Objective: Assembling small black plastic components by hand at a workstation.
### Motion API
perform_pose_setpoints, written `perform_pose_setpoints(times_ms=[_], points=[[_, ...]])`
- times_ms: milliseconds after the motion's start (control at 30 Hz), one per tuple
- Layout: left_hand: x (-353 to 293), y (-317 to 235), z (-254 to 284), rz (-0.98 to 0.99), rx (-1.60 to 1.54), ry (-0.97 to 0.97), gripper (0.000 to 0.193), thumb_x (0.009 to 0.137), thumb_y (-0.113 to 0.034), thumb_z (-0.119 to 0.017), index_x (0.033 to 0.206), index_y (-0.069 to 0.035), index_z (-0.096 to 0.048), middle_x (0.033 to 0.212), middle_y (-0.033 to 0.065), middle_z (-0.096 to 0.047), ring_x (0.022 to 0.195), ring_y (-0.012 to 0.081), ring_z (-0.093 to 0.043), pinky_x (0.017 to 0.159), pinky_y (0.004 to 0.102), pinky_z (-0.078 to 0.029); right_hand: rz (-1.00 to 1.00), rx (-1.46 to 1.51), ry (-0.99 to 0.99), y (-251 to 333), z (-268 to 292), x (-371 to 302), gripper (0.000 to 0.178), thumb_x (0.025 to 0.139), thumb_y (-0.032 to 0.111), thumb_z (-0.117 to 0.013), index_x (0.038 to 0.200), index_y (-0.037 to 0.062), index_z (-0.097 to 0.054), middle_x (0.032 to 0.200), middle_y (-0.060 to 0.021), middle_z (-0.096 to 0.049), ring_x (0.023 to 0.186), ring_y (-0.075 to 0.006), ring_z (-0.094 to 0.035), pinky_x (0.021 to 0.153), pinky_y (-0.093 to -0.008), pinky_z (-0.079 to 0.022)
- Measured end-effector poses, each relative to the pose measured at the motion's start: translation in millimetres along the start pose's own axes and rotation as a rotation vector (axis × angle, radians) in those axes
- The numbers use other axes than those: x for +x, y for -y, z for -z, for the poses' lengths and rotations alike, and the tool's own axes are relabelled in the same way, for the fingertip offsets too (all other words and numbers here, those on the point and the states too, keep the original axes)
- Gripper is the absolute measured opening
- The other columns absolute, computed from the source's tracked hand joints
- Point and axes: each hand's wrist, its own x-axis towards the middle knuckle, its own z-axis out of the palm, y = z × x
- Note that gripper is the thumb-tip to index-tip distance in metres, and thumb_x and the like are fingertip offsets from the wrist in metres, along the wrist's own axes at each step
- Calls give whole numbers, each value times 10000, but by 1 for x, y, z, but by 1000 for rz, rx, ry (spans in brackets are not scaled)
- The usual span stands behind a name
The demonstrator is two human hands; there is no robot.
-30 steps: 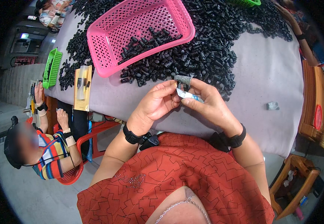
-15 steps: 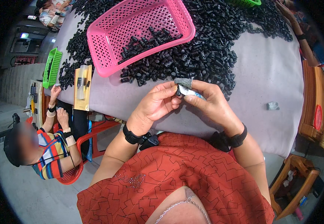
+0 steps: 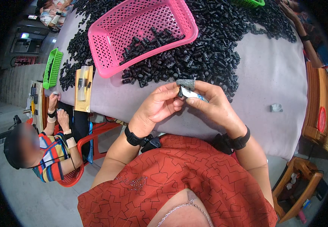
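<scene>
Grey floor (image 3: pixel 54 202) shows either side of the cloth-covered table (image 3: pixel 273 72) — a red plastic chair (image 3: pixel 73 178) at left, brown wooden furniture (image 3: pixel 315 90) and an open wooden frame (image 3: pixel 315 174) at right — with a bright patch (image 3: pixel 24 35) upper left.

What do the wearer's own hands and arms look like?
Left hand and right hand: no gloves. Bare forearms; black strap on left wrist, another on right. Grey textured cover on right index fingertip. Red top with black line pattern.

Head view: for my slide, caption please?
Left hand pinches a black part; right hand holds a white object near a pink basket.
</scene>
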Motion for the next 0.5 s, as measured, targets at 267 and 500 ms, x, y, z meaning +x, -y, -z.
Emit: perform_pose_setpoints(times_ms=[267, 500], points=[[1, 0, 1, -10, 6, -5, 188, 945, -172, -570, 1064, -27, -580, 849, 37, -584, 708, 123, -539, 645, 253, -463, -88, -48, 63, 4, 3, -3, 302, 885, 140, -665, 1132, -9, -575, 832, 26, -583, 761, -43, -506, 666, -224, -439], [1, 0, 0, -4, -7, -20, 187, 945, -182, -571, 1054, -30, -579, 841, 40, -586, 707, 123, -543, 645, 255, -466, -34, -22, 5, 0, 0, -1, 259, 888, 144, -663, 1088, 4, -577, 781, 42, -539, 705, -36, -464, 610, -216, -401]])
